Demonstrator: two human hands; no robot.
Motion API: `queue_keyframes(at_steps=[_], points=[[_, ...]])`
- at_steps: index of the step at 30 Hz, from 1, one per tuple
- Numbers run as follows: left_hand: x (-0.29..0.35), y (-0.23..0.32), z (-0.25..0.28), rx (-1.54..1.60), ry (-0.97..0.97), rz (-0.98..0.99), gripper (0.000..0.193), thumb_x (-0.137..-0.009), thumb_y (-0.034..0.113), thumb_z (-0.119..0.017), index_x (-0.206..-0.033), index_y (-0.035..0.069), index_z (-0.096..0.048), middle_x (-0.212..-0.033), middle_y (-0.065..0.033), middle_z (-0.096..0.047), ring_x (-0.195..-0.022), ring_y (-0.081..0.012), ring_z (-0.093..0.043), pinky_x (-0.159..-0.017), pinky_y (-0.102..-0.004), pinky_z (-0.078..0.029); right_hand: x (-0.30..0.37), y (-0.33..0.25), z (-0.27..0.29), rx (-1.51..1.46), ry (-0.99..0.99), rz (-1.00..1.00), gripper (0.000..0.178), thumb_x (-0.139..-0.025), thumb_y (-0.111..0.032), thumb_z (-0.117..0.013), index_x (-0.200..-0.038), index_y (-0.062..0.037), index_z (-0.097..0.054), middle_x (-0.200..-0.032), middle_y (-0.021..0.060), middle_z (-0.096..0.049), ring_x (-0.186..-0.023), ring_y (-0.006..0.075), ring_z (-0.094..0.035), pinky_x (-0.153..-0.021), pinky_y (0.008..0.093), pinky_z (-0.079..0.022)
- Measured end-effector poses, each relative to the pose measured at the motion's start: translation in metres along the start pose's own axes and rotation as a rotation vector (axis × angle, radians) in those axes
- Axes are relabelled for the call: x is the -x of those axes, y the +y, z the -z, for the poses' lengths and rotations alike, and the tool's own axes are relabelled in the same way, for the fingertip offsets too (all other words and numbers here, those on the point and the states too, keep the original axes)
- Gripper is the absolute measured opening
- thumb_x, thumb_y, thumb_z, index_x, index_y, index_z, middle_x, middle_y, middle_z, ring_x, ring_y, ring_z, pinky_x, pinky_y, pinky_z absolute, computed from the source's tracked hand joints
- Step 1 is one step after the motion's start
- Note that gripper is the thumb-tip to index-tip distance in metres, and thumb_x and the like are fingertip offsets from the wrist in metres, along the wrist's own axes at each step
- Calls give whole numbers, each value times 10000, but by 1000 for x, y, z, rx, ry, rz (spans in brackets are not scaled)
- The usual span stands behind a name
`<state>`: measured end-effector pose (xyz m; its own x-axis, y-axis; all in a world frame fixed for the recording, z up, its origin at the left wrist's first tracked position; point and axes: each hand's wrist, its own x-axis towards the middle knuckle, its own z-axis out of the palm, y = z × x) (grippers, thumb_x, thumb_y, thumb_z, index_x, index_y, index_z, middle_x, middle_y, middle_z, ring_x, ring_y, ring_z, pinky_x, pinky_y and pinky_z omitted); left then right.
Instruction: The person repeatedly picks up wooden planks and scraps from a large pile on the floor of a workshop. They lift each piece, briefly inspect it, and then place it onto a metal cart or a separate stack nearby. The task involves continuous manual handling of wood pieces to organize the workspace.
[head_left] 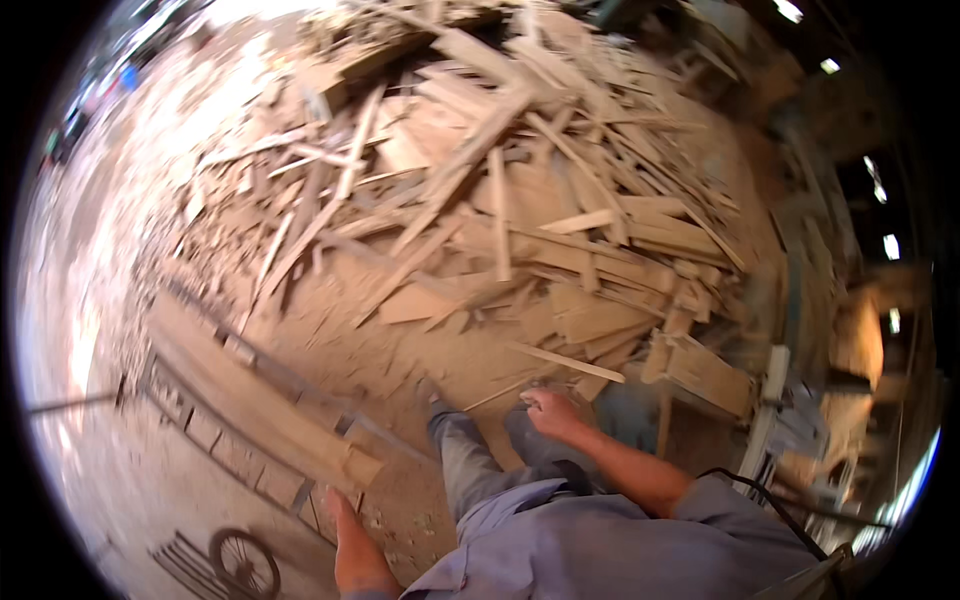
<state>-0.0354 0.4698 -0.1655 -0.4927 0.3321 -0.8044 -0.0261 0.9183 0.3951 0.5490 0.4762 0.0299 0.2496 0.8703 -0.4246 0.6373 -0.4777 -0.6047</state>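
My left hand [342, 510] reaches down at the lower left, close to the near end of a long, thick wooden plank [255, 385]. Blur hides its fingers, and I cannot tell whether it touches the wood. The plank lies along a dark metal frame with crossbars [215, 440]. My right hand [552, 412] is in front of my body, its fingers curled in, with nothing seen in them. Just beyond it lies a pale thin wooden strip [570, 363], apart from the hand.
A big heap of wood offcuts [480, 190] covers the ground ahead. At lower left is a spoked wheel [245, 562] beside dark bars. Wooden box-like pieces [705, 375] and a pale machine edge [770, 400] stand to my right. A black cable [770, 490] passes by my right arm.
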Motion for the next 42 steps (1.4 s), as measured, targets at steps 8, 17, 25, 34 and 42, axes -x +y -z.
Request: queue_keyframes(at_steps=[8,17,25,34,42], points=[[102,156,-278,-696,-302,-699,636,-807,315,-588,-1307,-78,-563,-1178,-304,-648,-1149,-403,-613,-984,-407,-459,81,131,228,128,967,-81,269,-826,1,-564,-1072,6,-672,-1003,198,-665,-1007,400,-598,-930,468,-473],[359,175,-546,-842,-753,-925,546,-859,224,-616,-1271,-128,-548,-850,-107,-678,-723,-130,-579,-643,-314,-461,114,298,235,89,1011,-470,372,-883,-134,-579,-1224,11,-542,-1237,196,-529,-1206,406,-469,-1011,499,-388],[494,121,-743,-1062,-841,-1498,583,-806,239,-670,-1332,11,-564,-1282,-246,-584,-1195,-415,-546,-1012,-468,-451,102,300,237,158,1093,-569,443,-850,-196,-630,-1218,19,-512,-1255,231,-470,-1246,453,-418,-1045,548,-345],[542,161,-936,-1388,-722,-2124,761,-729,158,-740,-1416,70,-426,-1454,-214,-380,-1342,-393,-372,-1068,-502,-370,100,306,249,184,1114,-599,427,-807,-219,-635,-1174,-22,-544,-1173,185,-514,-1201,423,-476,-1019,540,-379],[558,196,-1001,-1813,-690,-2017,912,-712,248,-802,-1479,46,-350,-1149,-200,-626,-1143,-365,-576,-956,-444,-458,97,306,258,167,1163,-655,317,-798,-172,-612,-1092,-54,-588,-1093,133,-561,-1137,378,-530,-1005,506,-414]])
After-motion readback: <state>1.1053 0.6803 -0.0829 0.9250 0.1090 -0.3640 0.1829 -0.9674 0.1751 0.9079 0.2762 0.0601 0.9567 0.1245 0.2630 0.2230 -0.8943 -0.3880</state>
